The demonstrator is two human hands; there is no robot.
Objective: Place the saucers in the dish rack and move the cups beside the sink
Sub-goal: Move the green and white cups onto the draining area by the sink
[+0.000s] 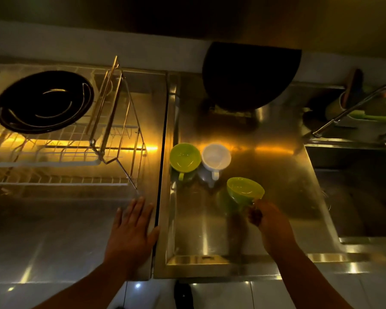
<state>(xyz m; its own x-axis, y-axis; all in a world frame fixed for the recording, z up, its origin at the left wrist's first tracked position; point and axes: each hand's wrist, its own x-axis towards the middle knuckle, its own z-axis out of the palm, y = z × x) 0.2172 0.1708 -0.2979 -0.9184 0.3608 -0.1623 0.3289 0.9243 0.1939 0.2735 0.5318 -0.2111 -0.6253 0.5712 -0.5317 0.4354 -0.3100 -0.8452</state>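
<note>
My right hand [262,214] pinches a green cup [243,192] by its handle, centre frame, tilted above the tabletop [265,157]. Left hand [133,228] lies spread flat. Next, I judge: set it upright beside the two cups [200,157] standing left of the sink [354,197].

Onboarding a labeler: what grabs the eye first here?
The three cups on the steel drainboard left of the sink stand out: a green cup and a white cup standing side by side, and a tilted green cup in the right hand. The left hand lies flat on the counter, near a wire rack holding a black pan.
</note>
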